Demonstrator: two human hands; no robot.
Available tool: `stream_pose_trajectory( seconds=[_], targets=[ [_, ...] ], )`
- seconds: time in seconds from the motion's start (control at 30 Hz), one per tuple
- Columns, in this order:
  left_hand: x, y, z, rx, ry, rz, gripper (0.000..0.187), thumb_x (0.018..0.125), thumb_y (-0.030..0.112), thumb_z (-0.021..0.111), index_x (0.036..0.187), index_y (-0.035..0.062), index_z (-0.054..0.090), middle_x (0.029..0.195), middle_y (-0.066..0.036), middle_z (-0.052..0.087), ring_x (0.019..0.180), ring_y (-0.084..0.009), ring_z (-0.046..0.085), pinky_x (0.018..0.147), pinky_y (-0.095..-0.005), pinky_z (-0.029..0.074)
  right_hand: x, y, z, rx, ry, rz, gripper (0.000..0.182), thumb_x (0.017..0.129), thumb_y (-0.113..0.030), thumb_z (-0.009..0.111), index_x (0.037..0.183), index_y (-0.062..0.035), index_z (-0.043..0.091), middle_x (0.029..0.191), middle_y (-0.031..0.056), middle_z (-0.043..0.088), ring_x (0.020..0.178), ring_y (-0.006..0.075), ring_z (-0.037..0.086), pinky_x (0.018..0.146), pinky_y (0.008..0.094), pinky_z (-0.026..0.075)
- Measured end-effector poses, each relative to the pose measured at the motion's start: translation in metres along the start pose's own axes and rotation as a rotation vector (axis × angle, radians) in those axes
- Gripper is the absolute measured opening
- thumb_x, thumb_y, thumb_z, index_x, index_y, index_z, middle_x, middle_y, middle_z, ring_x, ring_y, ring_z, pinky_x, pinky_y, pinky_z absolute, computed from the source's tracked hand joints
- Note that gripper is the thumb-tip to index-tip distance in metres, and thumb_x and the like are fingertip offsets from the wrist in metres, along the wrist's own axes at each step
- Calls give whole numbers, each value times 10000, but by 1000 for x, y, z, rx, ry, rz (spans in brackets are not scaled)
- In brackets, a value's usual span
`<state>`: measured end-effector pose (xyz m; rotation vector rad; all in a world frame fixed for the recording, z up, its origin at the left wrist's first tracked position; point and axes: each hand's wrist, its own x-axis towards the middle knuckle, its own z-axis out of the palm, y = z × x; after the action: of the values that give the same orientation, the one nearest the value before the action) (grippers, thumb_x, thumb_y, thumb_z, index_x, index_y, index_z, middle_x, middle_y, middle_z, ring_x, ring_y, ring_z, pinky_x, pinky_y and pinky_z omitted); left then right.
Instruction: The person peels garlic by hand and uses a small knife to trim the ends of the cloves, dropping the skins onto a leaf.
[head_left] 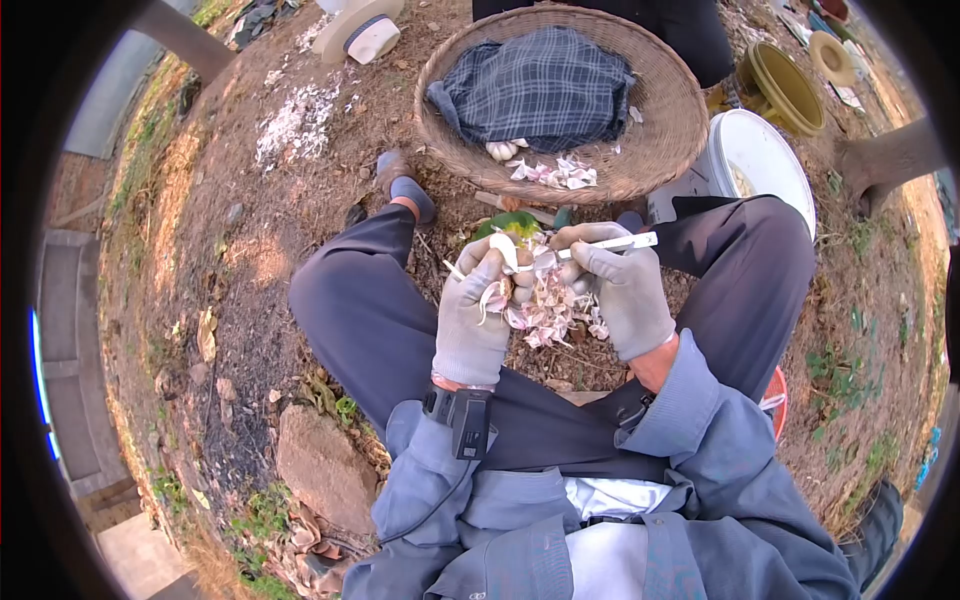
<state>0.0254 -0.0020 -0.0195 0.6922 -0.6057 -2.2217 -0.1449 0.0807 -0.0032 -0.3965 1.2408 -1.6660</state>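
My left hand (475, 315), in a pale grey glove, is closed on a garlic bulb (497, 292) with peeling skin. A white clove or strip of skin stands up at its fingertips. My right hand (627, 290), gloved too, grips a small white-handled knife (625, 243), whose tip end points toward the garlic. The two hands are close together. Below and between them lies a pile of pinkish garlic skins (553, 312) on the ground between my legs.
Ahead is a wide woven basket (660, 130) with a plaid cloth (540, 88) and garlic pieces. A white bucket (765, 150) and a yellow bucket (785, 88) stand at the right. A flat stone (322, 465) lies at the left, a straw hat (365, 35) farther off.
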Motion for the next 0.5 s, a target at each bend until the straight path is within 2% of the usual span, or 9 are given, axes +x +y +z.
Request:
stream_pose_trajectory(
  seconds=[0.07,0.2,0.3,0.43,0.47,0.5],
  targets=[
    [0,2,-1,39,59,-2,308,1109,220,549,1336,12,559,1062,-106,691,840,-148,687,651,-240,586,-1,-2,2,-30,26,-14,215,1054,-115,606,1139,65,687,947,112,734,691,122,690,565,212,526],
    [0,4,-7,-15,74,12,310,1087,208,591,1309,-5,559,1073,-147,675,850,-184,685,672,-265,601,-12,-22,13,-115,11,-31,299,1095,-202,567,1171,62,686,974,118,742,644,91,664,531,200,492],
    [0,8,-6,0,101,11,308,1085,206,594,1308,-4,561,1069,-142,677,854,-183,684,679,-263,599,-31,-45,29,-131,43,-45,302,1095,-193,560,1195,66,680,1005,127,751,624,85,655,519,196,481],
    [2,4,-6,-21,105,34,269,1071,172,603,1293,20,591,1039,-111,698,837,-172,690,662,-253,588,-69,-85,58,-53,36,-78,314,1097,-151,515,1258,90,637,1131,174,737,714,148,710,567,223,525],
    [0,7,-1,25,104,33,273,1067,177,608,1298,32,593,1036,-102,711,834,-178,699,651,-256,586,-80,-98,64,-52,0,-108,336,1094,-168,521,1263,102,629,1160,188,731,759,189,735,585,232,544],
    [2,6,-6,15,89,23,296,1058,184,624,1310,32,592,1052,-114,715,833,-195,706,682,-281,600,-87,-109,61,-25,-87,-81,387,1071,-222,586,1285,99,619,1216,215,717,819,215,751,620,227,568]
  ],
)
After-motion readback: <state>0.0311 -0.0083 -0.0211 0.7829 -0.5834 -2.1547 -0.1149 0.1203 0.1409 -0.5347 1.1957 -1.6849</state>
